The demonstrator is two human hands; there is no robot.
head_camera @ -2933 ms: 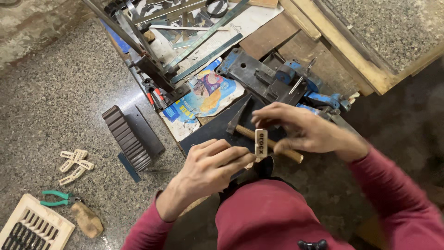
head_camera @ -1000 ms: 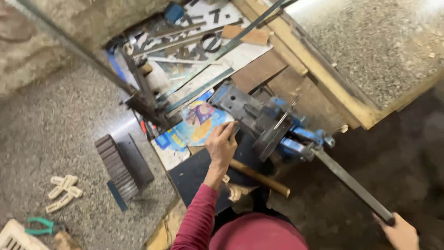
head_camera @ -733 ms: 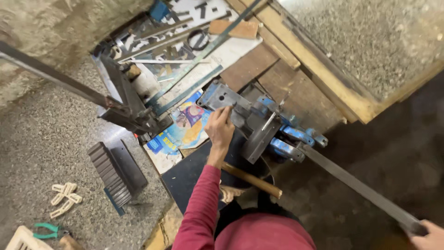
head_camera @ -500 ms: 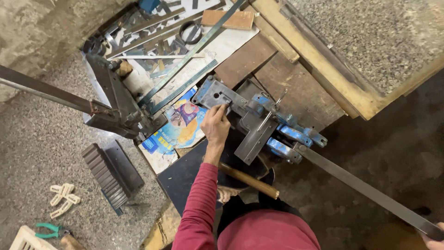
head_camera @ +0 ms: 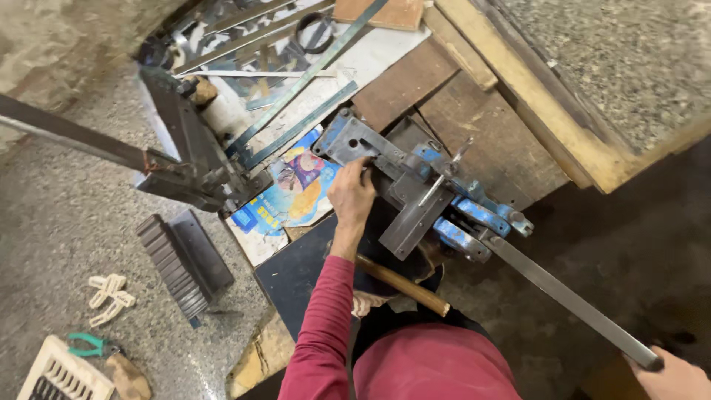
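Left hand [head_camera: 351, 194] on blue bench press [head_camera: 415, 189], right hand [head_camera: 670, 374] gripping its long lever [head_camera: 563, 296]

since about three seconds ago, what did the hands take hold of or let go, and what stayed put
Both hands let go of the small pale piece they held over the lap. The left hand moved forward to the blue lever press and rests at its plate; the right hand went out right and gripped the end of the long lever bar. The wooden-handled hammer, green pliers and pale cut pieces on the floor stayed put.
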